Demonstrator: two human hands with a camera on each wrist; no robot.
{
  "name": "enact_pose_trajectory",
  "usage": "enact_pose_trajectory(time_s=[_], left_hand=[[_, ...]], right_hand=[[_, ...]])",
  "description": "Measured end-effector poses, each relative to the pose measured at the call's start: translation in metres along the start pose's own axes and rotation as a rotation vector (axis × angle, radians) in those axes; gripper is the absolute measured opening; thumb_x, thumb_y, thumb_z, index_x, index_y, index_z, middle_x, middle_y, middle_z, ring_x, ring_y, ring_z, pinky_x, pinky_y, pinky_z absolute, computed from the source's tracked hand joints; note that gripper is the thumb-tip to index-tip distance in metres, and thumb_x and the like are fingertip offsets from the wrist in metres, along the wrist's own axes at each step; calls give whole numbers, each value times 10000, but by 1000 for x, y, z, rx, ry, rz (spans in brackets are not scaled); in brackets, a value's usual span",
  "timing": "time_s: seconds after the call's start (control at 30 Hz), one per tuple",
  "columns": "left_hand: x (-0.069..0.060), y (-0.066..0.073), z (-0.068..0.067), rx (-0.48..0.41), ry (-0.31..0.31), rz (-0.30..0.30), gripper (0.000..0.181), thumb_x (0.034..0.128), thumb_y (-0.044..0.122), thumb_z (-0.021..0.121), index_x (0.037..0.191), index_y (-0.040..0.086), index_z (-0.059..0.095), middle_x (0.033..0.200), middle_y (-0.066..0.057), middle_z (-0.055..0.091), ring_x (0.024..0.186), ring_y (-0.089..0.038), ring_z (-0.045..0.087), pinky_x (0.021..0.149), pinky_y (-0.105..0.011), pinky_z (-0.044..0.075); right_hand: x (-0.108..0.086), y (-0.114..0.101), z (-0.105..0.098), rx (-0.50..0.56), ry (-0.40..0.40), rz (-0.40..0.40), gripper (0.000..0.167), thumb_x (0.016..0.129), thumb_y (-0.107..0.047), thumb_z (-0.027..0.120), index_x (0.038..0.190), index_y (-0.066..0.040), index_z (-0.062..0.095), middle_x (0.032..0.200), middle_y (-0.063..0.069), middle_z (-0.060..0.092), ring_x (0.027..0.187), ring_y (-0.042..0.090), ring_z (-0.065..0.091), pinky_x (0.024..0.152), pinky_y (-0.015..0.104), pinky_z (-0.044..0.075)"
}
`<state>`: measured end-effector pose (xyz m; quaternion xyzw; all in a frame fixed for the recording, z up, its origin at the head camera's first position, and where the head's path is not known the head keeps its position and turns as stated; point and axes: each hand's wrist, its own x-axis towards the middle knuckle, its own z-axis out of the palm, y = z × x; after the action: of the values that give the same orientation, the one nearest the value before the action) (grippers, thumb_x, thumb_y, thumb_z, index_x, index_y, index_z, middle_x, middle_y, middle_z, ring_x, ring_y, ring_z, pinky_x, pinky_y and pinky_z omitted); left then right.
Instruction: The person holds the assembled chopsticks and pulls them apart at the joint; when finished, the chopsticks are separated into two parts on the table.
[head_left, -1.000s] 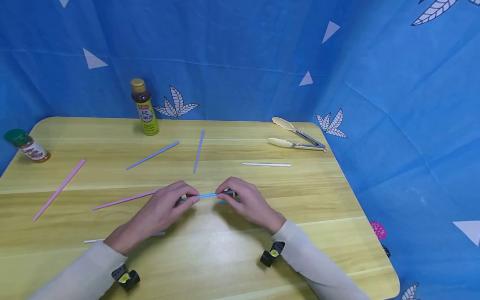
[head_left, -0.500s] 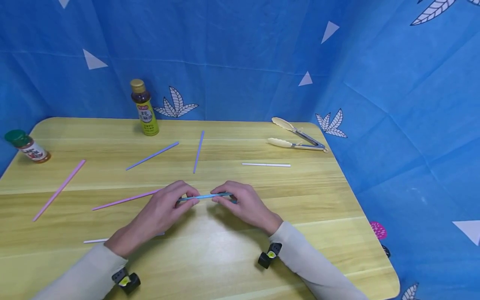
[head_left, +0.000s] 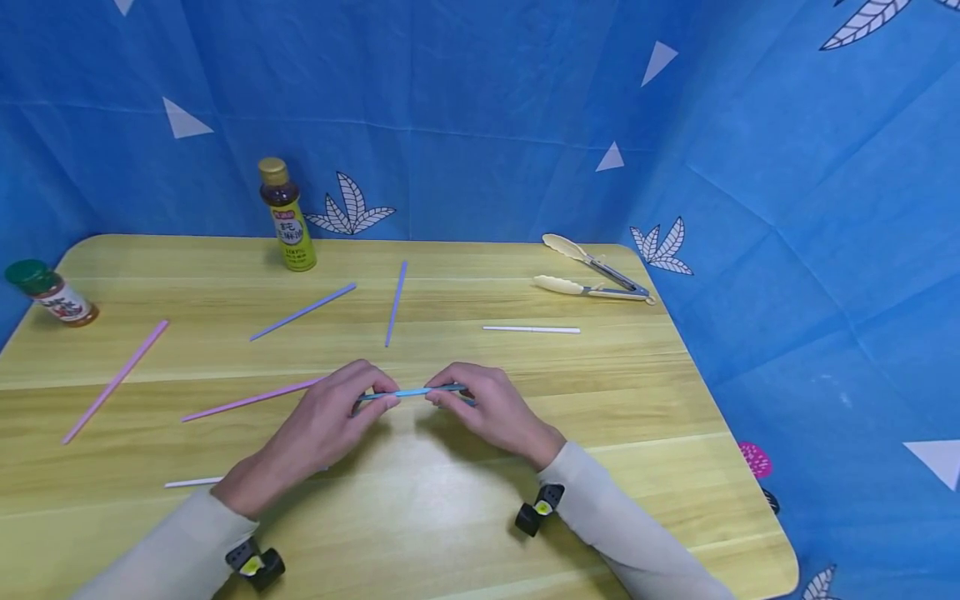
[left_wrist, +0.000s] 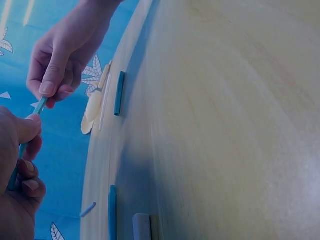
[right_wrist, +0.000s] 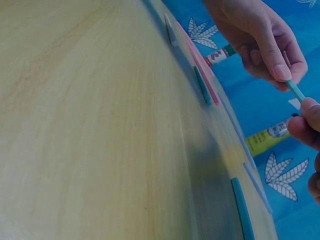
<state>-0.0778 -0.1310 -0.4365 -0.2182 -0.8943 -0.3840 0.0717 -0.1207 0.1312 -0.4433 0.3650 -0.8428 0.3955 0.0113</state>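
Observation:
A thin blue-teal stick point(head_left: 411, 392) is held level above the table between both hands. The left hand point(head_left: 330, 417) pinches its left part between thumb and fingers; the right hand point(head_left: 498, 412) pinches its right part. In the left wrist view the stick point(left_wrist: 40, 105) slants between the left hand point(left_wrist: 17, 170) and the right hand point(left_wrist: 67, 52), the fingers curled. Under the hands lie teal pieces, one point(left_wrist: 119, 93) towards the right hand and another point(left_wrist: 112, 212) lower down. The right wrist view also shows two teal pieces point(right_wrist: 202, 85) on the table.
Pink sticks point(head_left: 116, 382) lie at the left, blue-violet sticks point(head_left: 303, 312) behind the hands. White sticks point(head_left: 532, 329) lie at right and front left. An oil bottle point(head_left: 292, 229), a green-capped jar point(head_left: 56, 296) and tongs point(head_left: 592, 271) stand or lie near the edges.
The right hand has shifted slightly left and down along the stick since a second ago. The left hand stays almost where it was, its pinch unchanged.

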Motion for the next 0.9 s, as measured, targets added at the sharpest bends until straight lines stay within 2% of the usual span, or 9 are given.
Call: enact_pose_trajectory(time_s=[0.1,0.2,0.27,0.37,0.4,0.53,0.7,0.77,0.9], left_hand=[[-1,-3,-6,7,18,-22,44,1033,181,775,1068,171,751,997,72,677,769,-79,531,678,-251,477],[-5,-11,-19,32,54,-60,46,1032,175,777,1071,182,754,969,75,657,753,-77,518,663,-250,468],[-8,-18,-27,57,77,-76,60,1027,166,783,1075,196,761,955,79,654,758,-77,525,667,-250,474],[-11,-28,-37,83,83,-84,67,1039,170,768,1098,201,771,982,81,672,793,-89,553,695,-257,495],[-12,-31,-39,92,83,-81,74,1043,168,763,1109,197,776,998,76,687,816,-91,576,714,-266,516],[-12,-39,-40,118,57,-69,127,1064,154,729,1172,182,791,1090,52,739,960,-122,643,813,-337,556],[-10,-46,-38,136,8,-68,150,1052,126,738,1178,185,795,1144,24,781,1103,-202,681,933,-464,558],[-9,-49,-38,138,-14,-77,149,1040,116,752,1167,179,795,1161,8,793,1128,-228,683,966,-492,554],[-8,-53,-39,147,-69,-90,141,1019,111,776,1142,175,801,1114,17,801,1036,-215,664,912,-466,539]], right_hand=[[-3,7,-5,14,35,-2,90,1062,-161,730,1100,-98,781,1016,19,803,894,79,718,843,278,622],[-11,19,-17,28,103,38,60,1042,-117,748,1086,-92,780,962,21,795,809,64,685,753,248,602],[-17,27,-26,25,146,77,57,1026,-102,764,1078,-105,786,940,3,787,751,52,629,683,226,550],[-23,37,-36,7,165,130,65,1030,-133,768,1090,-135,792,912,-39,754,689,55,531,626,221,451],[-24,40,-38,-4,160,142,69,1038,-151,762,1100,-146,793,898,-51,730,673,65,489,615,230,414],[-27,49,-40,-31,123,164,106,1069,-195,726,1141,-160,796,907,-50,654,683,86,451,637,238,390],[-26,54,-37,-32,63,163,134,1074,-189,717,1167,-154,808,1057,-39,676,838,102,552,743,248,473],[-26,55,-36,-24,39,171,140,1071,-196,725,1173,-161,814,1096,-40,691,911,107,597,796,263,506],[-24,55,-34,-29,-5,193,139,1064,-226,739,1172,-187,817,1111,-61,713,984,111,634,856,308,541]])
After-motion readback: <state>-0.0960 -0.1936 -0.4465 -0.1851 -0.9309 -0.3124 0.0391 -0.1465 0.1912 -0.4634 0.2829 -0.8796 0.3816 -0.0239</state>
